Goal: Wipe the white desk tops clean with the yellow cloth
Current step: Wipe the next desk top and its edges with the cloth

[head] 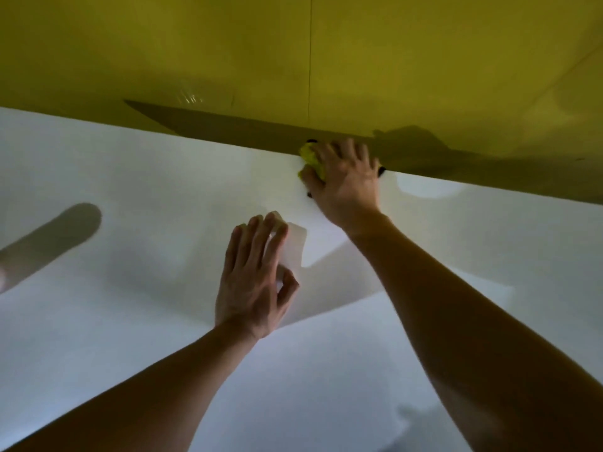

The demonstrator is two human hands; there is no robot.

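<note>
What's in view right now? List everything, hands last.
desk top: one, white, fills the lower frame.
partition panel: one, yellow-olive, upright along the desk's far edge.
yellow cloth: one, bunched at the far edge of the desk, under the right hand.
white object: one, pale, on the desk under the left fingers; what it is, I cannot tell.
left hand: one, fingers on the white object.
right hand: one, presses the cloth against the desk's far edge.

Dim, soft light; arm shadows cross the desk (130, 321) (edges perhaps slightly blurred).
</note>
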